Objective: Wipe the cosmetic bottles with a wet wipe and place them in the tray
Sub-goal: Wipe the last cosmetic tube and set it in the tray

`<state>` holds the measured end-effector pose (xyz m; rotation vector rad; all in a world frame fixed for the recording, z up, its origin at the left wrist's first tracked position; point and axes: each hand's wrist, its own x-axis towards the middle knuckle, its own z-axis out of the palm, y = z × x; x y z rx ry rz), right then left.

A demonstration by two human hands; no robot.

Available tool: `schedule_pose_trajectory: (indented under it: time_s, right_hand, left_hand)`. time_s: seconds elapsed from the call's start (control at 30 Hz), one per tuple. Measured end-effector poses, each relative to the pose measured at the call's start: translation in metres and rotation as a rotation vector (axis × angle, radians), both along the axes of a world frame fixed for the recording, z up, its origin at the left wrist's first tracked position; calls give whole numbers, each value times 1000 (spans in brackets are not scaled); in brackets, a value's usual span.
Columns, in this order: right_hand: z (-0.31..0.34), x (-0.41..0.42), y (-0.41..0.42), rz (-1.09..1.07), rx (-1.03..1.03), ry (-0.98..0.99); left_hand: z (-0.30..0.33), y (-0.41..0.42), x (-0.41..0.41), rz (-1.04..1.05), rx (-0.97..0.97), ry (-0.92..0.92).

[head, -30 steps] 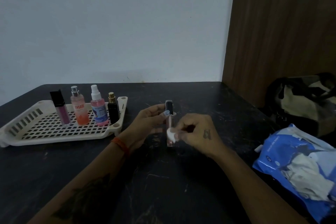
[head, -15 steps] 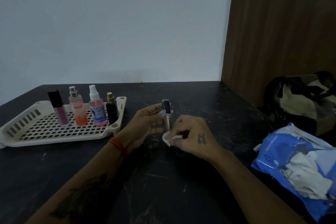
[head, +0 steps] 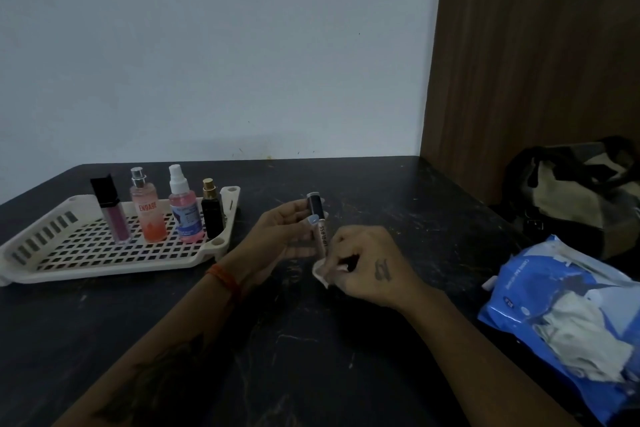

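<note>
Upright lip gloss tube (head: 319, 225), dark cap, clear body, lettering

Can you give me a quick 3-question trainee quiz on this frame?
1. How many bottles stand in the cream perforated plastic tray?
2. True or false: the left hand holds the slim black-capped lip gloss tube upright above the dark marbled table.
3. The white wet wipe is: A) lying in the tray, B) in the right hand at the tube's lower end, C) inside the blue wipes pack.

Key:
1. Four: the purple gloss tube, the peach spray bottle, the pink spray bottle with blue label and the small black bottle with gold cap.
2. True.
3. B.
</note>
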<state>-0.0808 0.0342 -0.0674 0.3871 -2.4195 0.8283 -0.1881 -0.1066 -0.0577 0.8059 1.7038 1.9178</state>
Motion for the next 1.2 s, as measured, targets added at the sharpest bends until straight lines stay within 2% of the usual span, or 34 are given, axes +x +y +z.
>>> schedule_pose_trajectory:
  time_s: [0.07,0.2,0.23,0.33,0.5,0.67,0.77,0.83,0.97,1.07,1.2]
  right_hand:
    - [1,2,0,50,-87,-35]
    - [7,-8,6,-238,-250,332]
    - [9,-11,5,-285,-273,374]
    - [9,-15,-2,-242,-295,333]
    - [7,-6,5,-125,-414,154]
    - [21,-11,0,-261,-239,414]
    - [22,-16,-6,-275,-28,433]
    - [19,-10,-7,-208,0,442]
    - [11,-1,2,-163,-57,363]
    - [8,4,9,-187,-246,184]
    - [25,-4,7,-229,-443,253]
  left_hand:
    - [0,0,0,-10,23,-14]
    - [2,0,3,-44,46,8]
    - [2,1,4,-46,46,25]
    - [2,2,6,-52,45,47]
    - [2,-1,5,-69,57,40]
    - [3,3,10,-54,70,86]
    - [3,3,12,-46,78,110]
    - [3,2,12,-43,90,112]
    - [4,3,13,-49,96,106]
    - [5,1,14,-70,85,100]
    - [6,3,15,-97,80,102]
